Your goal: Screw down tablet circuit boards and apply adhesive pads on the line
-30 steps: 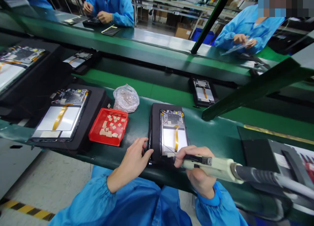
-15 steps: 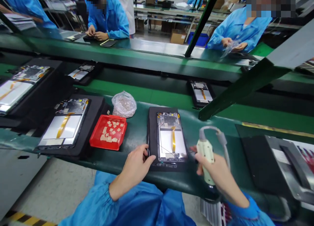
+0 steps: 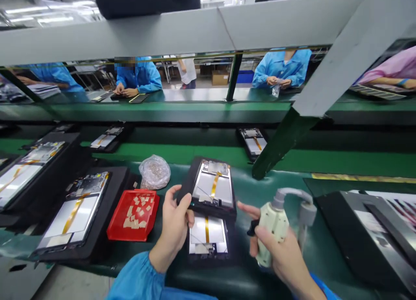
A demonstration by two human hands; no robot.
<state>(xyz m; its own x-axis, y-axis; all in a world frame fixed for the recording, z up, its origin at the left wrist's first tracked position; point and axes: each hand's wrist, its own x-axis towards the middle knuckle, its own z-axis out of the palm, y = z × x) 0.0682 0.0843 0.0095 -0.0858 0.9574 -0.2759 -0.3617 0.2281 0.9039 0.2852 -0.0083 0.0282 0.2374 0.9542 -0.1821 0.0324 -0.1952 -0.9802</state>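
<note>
My left hand (image 3: 177, 220) grips the left edge of a black foam tray (image 3: 185, 191), thumb on top. On that tray lies an opened tablet (image 3: 211, 187) with white battery packs, an orange ribbon cable and a circuit board. The tray is raised and tilted above a second opened tablet (image 3: 208, 237), whose upper part is hidden. My right hand (image 3: 279, 243) is closed around a pale green corded electric screwdriver (image 3: 274, 222), its grey cable end upward. The right index finger is stretched out close to the tray's right edge. The screwdriver's tip is out of sight.
Left of my hand stand a red bin (image 3: 149, 222) with small beige pads and a clear bag (image 3: 155, 172) of tiny parts. More opened tablets (image 3: 73, 213) lie further left. A slanted post (image 3: 286, 137) rises at right. Co-workers sit across the green conveyor belt (image 3: 182, 151).
My left hand has lifted the tray with the tablet, uncovering another tablet beneath. My right hand still holds the screwdriver. The head view has tilted upward.
</note>
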